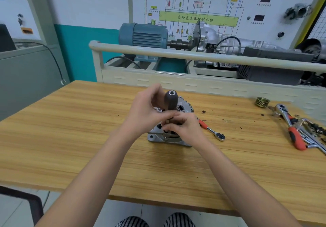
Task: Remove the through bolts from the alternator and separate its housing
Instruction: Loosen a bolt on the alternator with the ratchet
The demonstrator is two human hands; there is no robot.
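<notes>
I am sitting at a wooden bench [88,138] with a pale tiled floor [17,207] showing beneath its near edge. Behind it a cream frame with a rounded rail [194,55] is carrying a blue electric motor [142,36]. A white wiring-diagram board [199,15] is standing against the white and teal wall [84,50], and a grey cabinet [30,75] is standing to my left.

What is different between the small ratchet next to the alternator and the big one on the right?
The small ratchet lies alone beside the alternator, partly hidden behind the right hand; the big ratchet lies near the table's right edge among other metal tools. The small one looks slimmer and shorter. Both have orange grips and shiny metal heads, and both lie flat, unheld.
</notes>
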